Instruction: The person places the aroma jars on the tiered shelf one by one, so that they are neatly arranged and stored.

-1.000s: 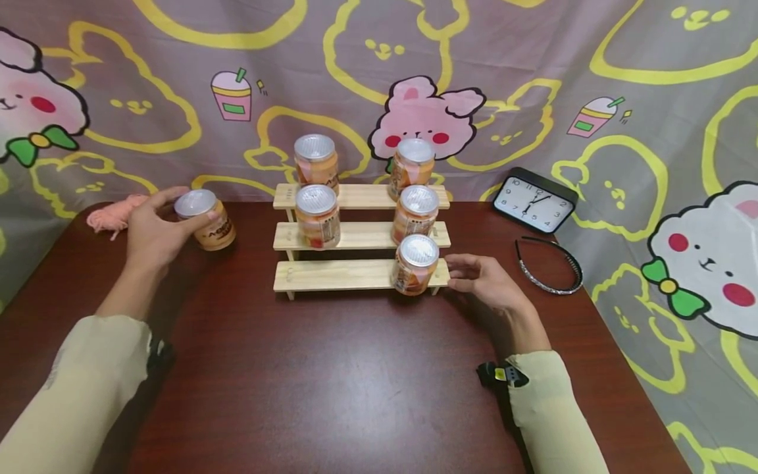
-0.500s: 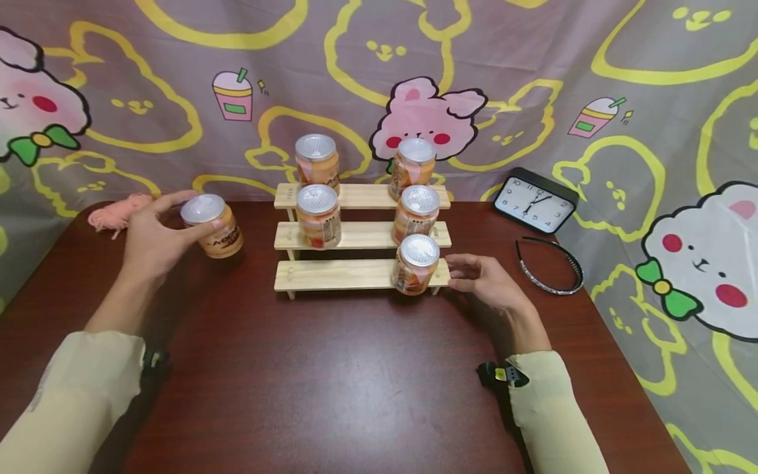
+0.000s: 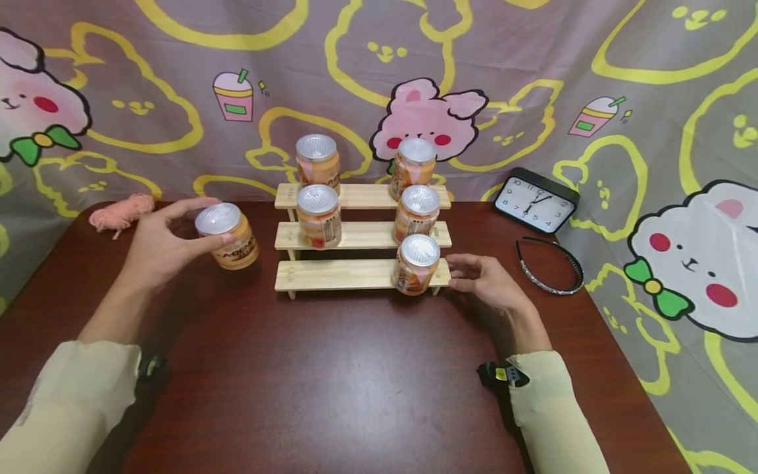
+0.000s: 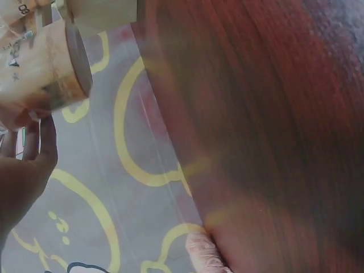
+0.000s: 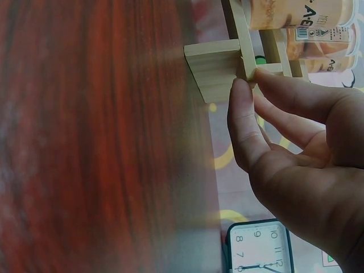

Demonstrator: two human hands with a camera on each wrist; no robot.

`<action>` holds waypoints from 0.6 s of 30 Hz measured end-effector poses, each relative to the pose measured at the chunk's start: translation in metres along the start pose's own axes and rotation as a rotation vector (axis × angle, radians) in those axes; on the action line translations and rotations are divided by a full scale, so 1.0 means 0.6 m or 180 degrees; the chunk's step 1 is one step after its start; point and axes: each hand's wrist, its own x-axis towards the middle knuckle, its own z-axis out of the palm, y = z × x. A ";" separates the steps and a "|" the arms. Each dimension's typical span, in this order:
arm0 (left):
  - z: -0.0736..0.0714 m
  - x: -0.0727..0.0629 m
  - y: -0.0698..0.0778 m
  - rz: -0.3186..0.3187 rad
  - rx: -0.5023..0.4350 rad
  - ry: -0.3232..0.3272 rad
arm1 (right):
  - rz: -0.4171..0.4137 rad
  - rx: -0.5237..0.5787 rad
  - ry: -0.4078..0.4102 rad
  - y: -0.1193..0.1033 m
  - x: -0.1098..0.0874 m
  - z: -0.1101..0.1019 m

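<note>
My left hand [image 3: 162, 243] grips a clear jar [image 3: 237, 250] of orange contents with a silver lid, thumb on the near side and fingers behind. In the left wrist view this jar [image 4: 42, 74] is raised off the table, its flat base visible. Left of centre stands a three-step wooden rack [image 3: 337, 275]. Similar jars fill both ends of its top and middle steps; on the bottom step one jar [image 3: 416, 264] sits at the right end. My right hand [image 3: 488, 283] pinches the bottom step's right end between thumb and fingertips, as the right wrist view shows at the wood [image 5: 213, 68].
Pink yarn [image 3: 121, 214] lies behind my left hand at the table's back left. A black-framed clock [image 3: 535, 199] and a black headband [image 3: 551, 266] with a sparkly band are at the right. A patterned cloth [image 3: 266, 39] hangs along the back and right of the dark wooden table [image 3: 355, 382].
My left hand has carried the jar right and toward me, nearer the rack's left side. My right hand and the jars on the rack have stayed in place.
</note>
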 end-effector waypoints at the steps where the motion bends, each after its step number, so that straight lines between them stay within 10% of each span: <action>1: -0.001 -0.002 0.002 0.0017 0.0005 -0.0047 | 0.0015 0.0001 0.0008 0.000 0.000 0.000; 18: 0.021 -0.009 0.026 0.0334 -0.0172 -0.0528 | 0.0115 -0.0018 0.0042 -0.001 0.002 0.001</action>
